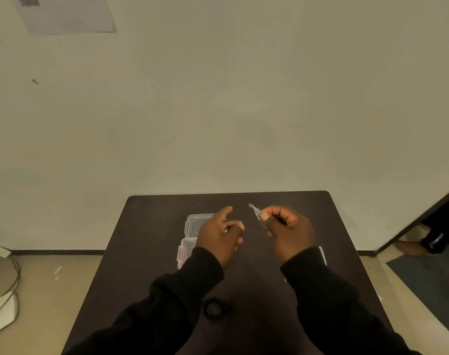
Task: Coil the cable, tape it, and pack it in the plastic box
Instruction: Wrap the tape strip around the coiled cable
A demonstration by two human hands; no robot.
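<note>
Raised over the dark table [146, 252], my right hand [288, 233] is closed, pinching a pale, clear strip of tape [254, 211] that sticks up and to the left from thumb and forefinger. My left hand [219, 233] hovers beside it, fingers loosely apart and holding nothing I can make out. The black cable [214, 308] lies coiled in a small ring on the table near me, between my sleeves. A clear plastic box [183, 252] stands open behind my left hand, its lid [196, 221] folded back; my hand hides much of it.
A thin white object [323, 254] lies on the table by my right wrist. Beyond the far table edge is a bare wall. Cables [12, 280] trail on the floor at left. Another person's hand and dark sleeve [432, 244] show in the doorway at right.
</note>
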